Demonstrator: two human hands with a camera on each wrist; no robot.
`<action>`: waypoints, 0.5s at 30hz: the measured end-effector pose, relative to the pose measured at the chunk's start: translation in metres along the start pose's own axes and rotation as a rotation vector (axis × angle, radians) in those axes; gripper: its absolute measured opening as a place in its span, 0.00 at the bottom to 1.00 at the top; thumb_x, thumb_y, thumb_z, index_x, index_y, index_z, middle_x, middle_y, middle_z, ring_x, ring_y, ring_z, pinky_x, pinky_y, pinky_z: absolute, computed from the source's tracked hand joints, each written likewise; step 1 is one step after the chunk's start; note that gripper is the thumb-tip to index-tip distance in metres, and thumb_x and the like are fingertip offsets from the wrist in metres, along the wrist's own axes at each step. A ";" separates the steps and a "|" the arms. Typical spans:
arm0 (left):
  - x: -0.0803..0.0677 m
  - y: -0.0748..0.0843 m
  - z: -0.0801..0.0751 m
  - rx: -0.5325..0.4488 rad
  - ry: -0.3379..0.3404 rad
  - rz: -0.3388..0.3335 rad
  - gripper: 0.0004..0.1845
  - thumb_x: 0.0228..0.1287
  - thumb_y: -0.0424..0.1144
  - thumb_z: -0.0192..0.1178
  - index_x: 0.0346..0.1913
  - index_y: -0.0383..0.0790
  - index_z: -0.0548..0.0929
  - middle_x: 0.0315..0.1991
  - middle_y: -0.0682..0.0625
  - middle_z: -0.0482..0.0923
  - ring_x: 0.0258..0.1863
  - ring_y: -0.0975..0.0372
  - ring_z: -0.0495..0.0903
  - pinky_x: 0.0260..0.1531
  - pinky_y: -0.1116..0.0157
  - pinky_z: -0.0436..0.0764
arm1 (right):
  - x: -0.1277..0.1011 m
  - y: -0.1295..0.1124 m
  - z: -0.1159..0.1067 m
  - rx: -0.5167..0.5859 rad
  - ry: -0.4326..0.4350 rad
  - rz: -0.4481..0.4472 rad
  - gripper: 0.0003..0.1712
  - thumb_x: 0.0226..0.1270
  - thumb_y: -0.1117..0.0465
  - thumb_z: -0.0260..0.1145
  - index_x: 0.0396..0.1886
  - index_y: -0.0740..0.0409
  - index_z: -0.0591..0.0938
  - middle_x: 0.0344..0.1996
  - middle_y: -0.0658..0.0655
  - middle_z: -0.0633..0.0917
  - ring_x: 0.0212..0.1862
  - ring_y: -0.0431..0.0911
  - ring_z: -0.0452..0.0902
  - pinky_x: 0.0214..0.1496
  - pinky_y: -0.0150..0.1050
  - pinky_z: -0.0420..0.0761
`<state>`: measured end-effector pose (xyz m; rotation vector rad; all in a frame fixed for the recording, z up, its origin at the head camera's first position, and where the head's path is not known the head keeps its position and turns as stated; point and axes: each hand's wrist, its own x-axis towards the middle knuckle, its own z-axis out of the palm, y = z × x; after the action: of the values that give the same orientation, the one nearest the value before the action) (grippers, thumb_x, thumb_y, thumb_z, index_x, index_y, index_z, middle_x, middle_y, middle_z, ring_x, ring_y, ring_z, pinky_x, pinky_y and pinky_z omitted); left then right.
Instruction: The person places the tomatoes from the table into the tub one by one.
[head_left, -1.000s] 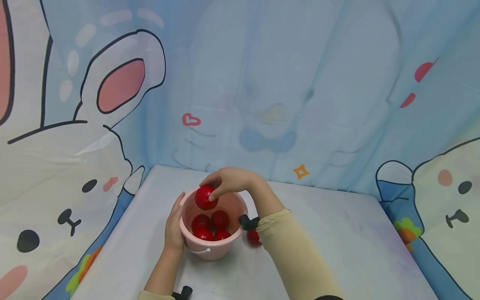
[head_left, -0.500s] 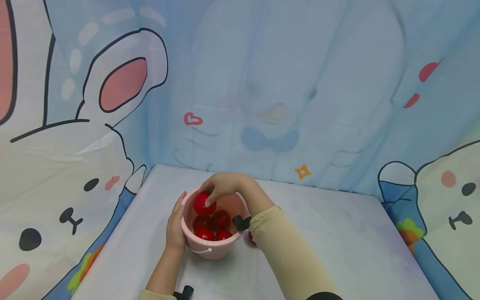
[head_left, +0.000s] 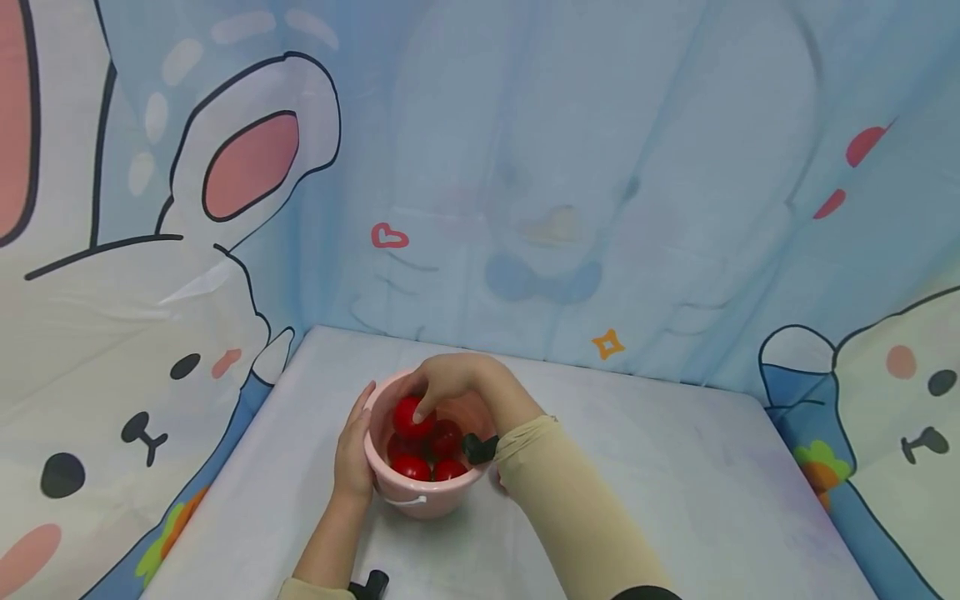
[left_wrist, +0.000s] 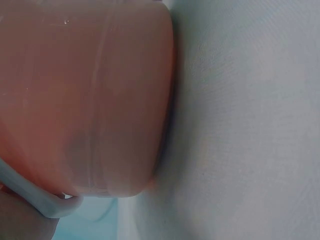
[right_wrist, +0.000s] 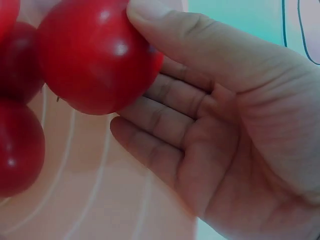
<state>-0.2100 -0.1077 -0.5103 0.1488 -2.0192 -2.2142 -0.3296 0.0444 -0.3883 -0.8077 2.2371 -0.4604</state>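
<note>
A small pink bucket (head_left: 431,502) with a white handle (head_left: 405,502) stands on the white tabletop. My left hand (head_left: 352,458) rests along its left side, fingers laid against the outer wall. In the left wrist view the bucket's wall (left_wrist: 120,100) fills the left half. My right hand (head_left: 461,379) is inside the rim, holding a glossy red tomato (head_left: 412,419) between thumb and fingers. The right wrist view shows the thumb pressed on that tomato (right_wrist: 97,55), fingers behind it. Several more tomatoes (head_left: 412,467) lie in the bucket below, close to the held one.
Another red round thing (head_left: 500,481) lies on the table just right of the bucket, mostly hidden by the right sleeve (head_left: 577,500). Behind the white tabletop (head_left: 675,483) hangs a blue curtain (head_left: 450,167) with cartoon bunnies.
My right hand has lowered the tomato from near the rim deeper into the bucket, close to the others. My left hand stays against the bucket. The view has shifted slightly.
</note>
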 end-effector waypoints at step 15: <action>0.000 0.000 0.000 0.006 -0.004 0.000 0.23 0.74 0.60 0.41 0.70 0.80 0.62 0.75 0.68 0.58 0.78 0.62 0.52 0.72 0.39 0.56 | 0.008 0.006 0.004 0.041 0.006 -0.030 0.24 0.61 0.54 0.72 0.58 0.37 0.82 0.54 0.45 0.84 0.58 0.42 0.76 0.60 0.46 0.81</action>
<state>-0.2101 -0.1080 -0.5106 0.1459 -2.0280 -2.2102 -0.3333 0.0434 -0.3979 -0.8203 2.2165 -0.5212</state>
